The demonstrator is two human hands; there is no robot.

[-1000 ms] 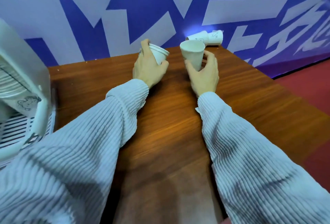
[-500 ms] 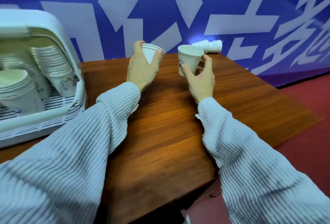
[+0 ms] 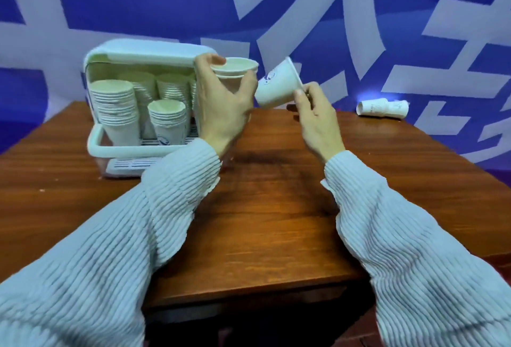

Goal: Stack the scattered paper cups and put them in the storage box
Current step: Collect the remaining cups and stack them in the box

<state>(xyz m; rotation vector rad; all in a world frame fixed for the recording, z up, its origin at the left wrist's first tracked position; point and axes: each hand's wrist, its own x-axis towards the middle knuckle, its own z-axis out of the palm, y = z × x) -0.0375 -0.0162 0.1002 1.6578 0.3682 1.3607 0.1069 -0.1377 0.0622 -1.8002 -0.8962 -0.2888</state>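
Note:
My left hand (image 3: pixel 221 109) grips a short stack of white paper cups (image 3: pixel 235 69), held upright above the table. My right hand (image 3: pixel 318 117) holds a single paper cup (image 3: pixel 278 85) with a blue logo, tilted so its bottom points toward the stack's rim; the two are close, and I cannot tell whether they touch. Behind my left hand stands the white storage box (image 3: pixel 116 150) with its lid raised, holding several cup stacks (image 3: pixel 119 109). Two more cups (image 3: pixel 383 108) lie on their sides, nested, at the table's far right.
The brown wooden table (image 3: pixel 271 208) ends in a near edge between my sleeves and a right edge running diagonally back. A blue wall with large white characters stands right behind the table and the box.
Both hands have lifted their cups off the table. The right cup has tipped over toward the left stack. The view has swung left, bringing the whole storage box into sight.

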